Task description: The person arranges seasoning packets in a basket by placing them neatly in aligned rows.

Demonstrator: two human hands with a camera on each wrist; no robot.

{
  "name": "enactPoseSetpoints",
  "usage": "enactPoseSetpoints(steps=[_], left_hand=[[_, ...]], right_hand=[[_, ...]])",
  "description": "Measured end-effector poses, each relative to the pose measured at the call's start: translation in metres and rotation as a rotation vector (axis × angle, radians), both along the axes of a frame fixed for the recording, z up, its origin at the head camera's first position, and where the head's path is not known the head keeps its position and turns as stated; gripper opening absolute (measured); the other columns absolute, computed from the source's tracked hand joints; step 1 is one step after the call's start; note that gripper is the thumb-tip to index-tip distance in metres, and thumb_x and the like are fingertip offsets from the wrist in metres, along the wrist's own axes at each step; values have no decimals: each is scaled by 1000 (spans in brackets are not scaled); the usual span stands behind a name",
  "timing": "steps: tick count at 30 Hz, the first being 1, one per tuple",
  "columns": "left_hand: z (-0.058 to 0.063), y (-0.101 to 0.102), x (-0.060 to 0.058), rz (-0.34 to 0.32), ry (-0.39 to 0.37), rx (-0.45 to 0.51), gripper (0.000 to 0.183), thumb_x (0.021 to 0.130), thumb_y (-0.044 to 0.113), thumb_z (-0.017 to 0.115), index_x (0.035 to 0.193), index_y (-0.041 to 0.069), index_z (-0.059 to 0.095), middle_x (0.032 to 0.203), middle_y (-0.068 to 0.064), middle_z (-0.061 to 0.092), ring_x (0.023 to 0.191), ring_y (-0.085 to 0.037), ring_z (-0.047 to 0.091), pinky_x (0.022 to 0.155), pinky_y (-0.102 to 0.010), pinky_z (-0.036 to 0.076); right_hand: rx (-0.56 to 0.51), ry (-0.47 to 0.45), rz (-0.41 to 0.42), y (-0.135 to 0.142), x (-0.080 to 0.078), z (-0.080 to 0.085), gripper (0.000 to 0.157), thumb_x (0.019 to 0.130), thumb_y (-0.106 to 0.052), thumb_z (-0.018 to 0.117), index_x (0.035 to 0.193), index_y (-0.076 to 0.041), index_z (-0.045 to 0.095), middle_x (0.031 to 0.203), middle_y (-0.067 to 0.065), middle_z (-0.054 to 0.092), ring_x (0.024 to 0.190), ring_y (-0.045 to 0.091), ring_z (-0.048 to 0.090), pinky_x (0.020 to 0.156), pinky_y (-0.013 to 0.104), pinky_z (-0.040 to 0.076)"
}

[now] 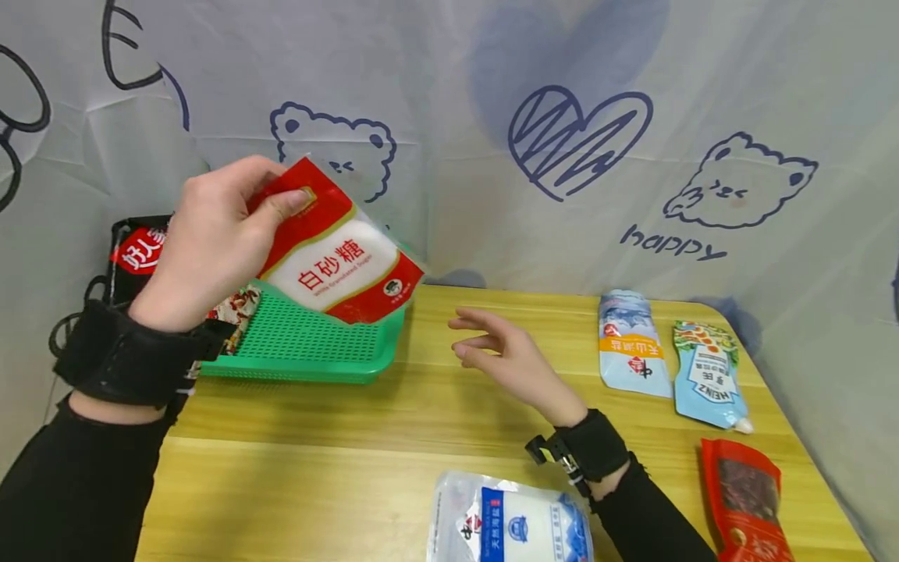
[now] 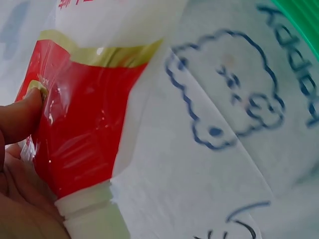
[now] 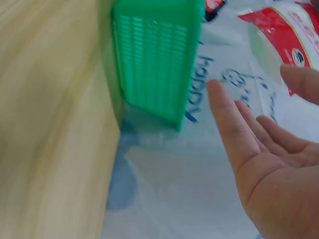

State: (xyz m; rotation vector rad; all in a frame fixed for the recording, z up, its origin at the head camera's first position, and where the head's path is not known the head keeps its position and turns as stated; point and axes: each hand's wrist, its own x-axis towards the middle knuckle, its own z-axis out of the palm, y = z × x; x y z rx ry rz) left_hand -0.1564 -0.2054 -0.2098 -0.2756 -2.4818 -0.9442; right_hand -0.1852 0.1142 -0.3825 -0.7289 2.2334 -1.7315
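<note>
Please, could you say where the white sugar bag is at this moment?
In the head view, the sugar bag is left of centre, held up in the left hand, where it partly hides the green basket.

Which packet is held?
The red-and-white sugar packet, pinched in the left hand. The Heinz pouch, red pouch, white bag and orange-banded packet lie on the table, ungripped.

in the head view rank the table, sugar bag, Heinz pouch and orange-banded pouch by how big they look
Table
Sugar bag, in the left hand
Heinz pouch and orange-banded pouch: too alike to rank
</note>
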Motion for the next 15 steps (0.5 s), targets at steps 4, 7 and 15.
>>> enactPoseSetpoints(steps=[4, 7, 15], left_hand=[[4, -19, -15, 74, -60, -60, 33, 106, 28, 60, 126, 4, 68, 116, -22, 70, 95, -36, 63, 64, -21, 46], [4, -32, -27, 119, -113, -107, 36, 108, 30, 57, 129, 3, 65, 118, -24, 68, 96, -38, 62, 62, -32, 46], [-14, -64, -54, 223, -245, -182, 39, 108, 28, 55, 125, -5, 63, 114, -33, 64, 93, -45, 58, 64, -46, 42]], right_hand=[[-49, -80, 3, -19, -11, -6, 57, 103, -6, 64, 155, 2, 41, 145, 25, 56, 115, 44, 67, 90, 41, 61], [-84, -147, -15, -36, -18, -9, 57, 103, -5, 62, 156, 2, 39, 143, 26, 56, 113, 42, 68, 88, 41, 61], [-149, -269, -105, -76, -25, -17, 65, 102, -6, 63, 159, 0, 34, 144, 24, 55, 108, 45, 69, 79, 39, 63]])
